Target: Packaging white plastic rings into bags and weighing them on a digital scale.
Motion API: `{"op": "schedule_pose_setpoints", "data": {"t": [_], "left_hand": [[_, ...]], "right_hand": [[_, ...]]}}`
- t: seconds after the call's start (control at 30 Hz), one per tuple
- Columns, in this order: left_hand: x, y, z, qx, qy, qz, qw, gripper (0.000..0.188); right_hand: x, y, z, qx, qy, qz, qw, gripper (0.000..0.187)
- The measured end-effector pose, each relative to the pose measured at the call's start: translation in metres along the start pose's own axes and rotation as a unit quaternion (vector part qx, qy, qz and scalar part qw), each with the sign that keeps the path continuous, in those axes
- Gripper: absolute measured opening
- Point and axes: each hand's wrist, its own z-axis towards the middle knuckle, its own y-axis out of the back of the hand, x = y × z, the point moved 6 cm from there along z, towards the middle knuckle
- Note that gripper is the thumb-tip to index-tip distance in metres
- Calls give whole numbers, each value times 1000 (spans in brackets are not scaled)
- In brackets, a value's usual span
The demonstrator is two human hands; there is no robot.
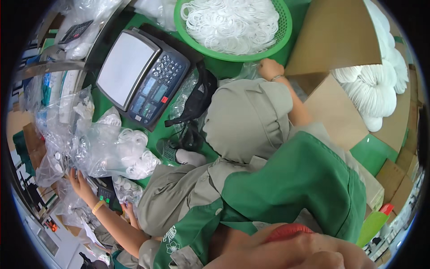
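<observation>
My left hand [82, 187] reaches out at the left with fingers extended, against the edge of a clear plastic bag [96, 154]. White rings [134, 150] bulge in that bag's right side. At the top, my right hand [271, 68] is closed beside the rim of a green basket [233, 57]. Clear plastic film [249, 70] runs from its curled fingers; their inner side is hidden. The basket holds a heap of thin white rings [230, 24]. Between my hands stands a dark counting scale [156, 89] with a bare white pan.
An open cardboard box [333, 38] with bundled white loops [374, 96] stands at the right. A black strapped pouch [204, 92] lies beside the scale. Another person's hand [130, 210] shows below a small bag of white parts [127, 189]. A calculator [106, 193] lies near my left forearm.
</observation>
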Motion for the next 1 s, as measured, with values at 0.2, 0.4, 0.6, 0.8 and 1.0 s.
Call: {"op": "schedule_pose_setpoints", "data": {"t": [0.2, 0.4, 0.6, 0.8, 1.0], "left_hand": [[-186, -87, -37, 187, -172, -44, 966, 36], [-277, -203, -89, 397, -261, -93, 875, 52], [-310, -258, -92, 403, -252, -254, 842, 62], [-314, -263, -84, 475, -161, -434, 748, 73], [-224, -289, -61, 469, -66, -527, 706, 97]], "right_hand": [[82, 177, -44, 94, 328, 436, 833, 22], [135, 290, -37, 55, 393, 698, 596, 10], [180, 316, -18, 145, 429, 695, 558, 24], [202, 307, -10, 159, 387, 731, 539, 23], [184, 326, 36, 104, 236, 848, 463, 26]]}}
